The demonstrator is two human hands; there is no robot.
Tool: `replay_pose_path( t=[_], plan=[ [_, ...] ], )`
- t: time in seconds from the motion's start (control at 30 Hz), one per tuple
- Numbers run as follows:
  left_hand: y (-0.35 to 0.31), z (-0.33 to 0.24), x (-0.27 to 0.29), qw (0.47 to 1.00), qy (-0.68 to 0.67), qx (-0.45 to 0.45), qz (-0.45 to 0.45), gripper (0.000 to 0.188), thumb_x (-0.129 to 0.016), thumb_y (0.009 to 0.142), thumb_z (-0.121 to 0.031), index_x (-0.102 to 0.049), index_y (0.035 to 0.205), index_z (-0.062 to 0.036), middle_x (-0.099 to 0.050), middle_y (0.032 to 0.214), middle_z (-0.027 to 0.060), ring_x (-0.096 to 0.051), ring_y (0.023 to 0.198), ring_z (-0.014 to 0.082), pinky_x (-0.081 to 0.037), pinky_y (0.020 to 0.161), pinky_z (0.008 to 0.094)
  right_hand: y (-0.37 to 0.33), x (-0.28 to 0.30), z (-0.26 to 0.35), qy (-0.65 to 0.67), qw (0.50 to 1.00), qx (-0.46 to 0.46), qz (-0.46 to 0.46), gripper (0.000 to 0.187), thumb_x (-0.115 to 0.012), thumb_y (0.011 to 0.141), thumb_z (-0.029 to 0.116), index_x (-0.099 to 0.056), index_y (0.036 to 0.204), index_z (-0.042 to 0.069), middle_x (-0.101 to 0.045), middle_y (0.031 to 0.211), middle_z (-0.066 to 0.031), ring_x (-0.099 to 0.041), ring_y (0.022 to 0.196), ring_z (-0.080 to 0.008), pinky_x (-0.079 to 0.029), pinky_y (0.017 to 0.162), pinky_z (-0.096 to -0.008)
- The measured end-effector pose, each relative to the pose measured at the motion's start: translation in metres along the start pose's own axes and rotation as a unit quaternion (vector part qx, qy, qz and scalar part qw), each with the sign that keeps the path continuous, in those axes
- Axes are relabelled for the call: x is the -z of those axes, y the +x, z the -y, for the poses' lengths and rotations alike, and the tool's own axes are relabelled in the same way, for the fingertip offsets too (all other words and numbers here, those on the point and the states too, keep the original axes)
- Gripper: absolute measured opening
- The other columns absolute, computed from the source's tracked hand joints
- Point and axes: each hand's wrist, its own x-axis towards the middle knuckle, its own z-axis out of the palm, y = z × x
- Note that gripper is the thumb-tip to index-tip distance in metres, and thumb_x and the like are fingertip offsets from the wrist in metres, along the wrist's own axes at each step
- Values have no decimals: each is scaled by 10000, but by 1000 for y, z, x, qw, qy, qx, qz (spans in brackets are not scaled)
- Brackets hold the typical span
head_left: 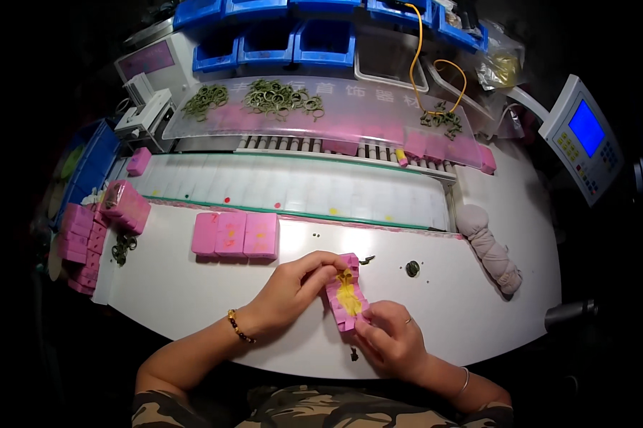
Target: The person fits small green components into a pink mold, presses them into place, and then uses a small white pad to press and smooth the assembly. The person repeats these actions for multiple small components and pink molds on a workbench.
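Note:
Between my hands an opened pink rubber mould lies tilted above the white table, its inner face stained yellow. My left hand pinches at its upper part, where the fingertips partly hide a small dark piece. The thumb and fingers of my right hand grip the mould's lower right edge. Just beyond it lies a small dark green piece. To the right is a dark green ring-like piece, and close to the table's front edge there is another small dark bit.
Three pink blocks stand together at left, with more pink blocks stacked beyond. Green rings lie on a translucent shelf above a roller conveyor. A rolled cloth and a control panel are at right.

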Motion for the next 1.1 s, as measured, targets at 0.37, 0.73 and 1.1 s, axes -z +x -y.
replay_pose_path(
  t=[0.37, 0.73, 1.1],
  plan=[
    [-16, -7, -3, 969, 221, -103, 37, 866, -875, 728, -426, -442, 1405, -104, -608, 1236, 130, -591, 1097, 314, -478, 967, 426, 55, 42, -67, 327, 915, -197, 132, 186, -704, 863, 81, -672, 1039, 32, -664, 1016, -61, -643, 946, -148, -539, 788, -312],
    [-10, -10, -8, 960, 260, -87, 55, 922, -927, 692, -418, -418, 1377, -68, -549, 1273, 146, -587, 1157, 280, -503, 1018, 384, 134, 3, -193, -153, 963, -191, -116, 250, -743, 822, 72, -617, 1030, 15, -667, 1024, -158, -637, 890, -358, -509, 799, -454],
    [-10, -10, -5, 966, 242, -76, 54, 912, -931, 694, -411, -427, 1377, -75, -541, 1287, 142, -571, 1169, 277, -499, 1009, 383, 145, -3, -219, -251, 941, -220, -52, 273, -741, 857, 230, -670, 1027, 29, -670, 1072, -178, -622, 1053, -368, -495, 925, -461]
  ],
)
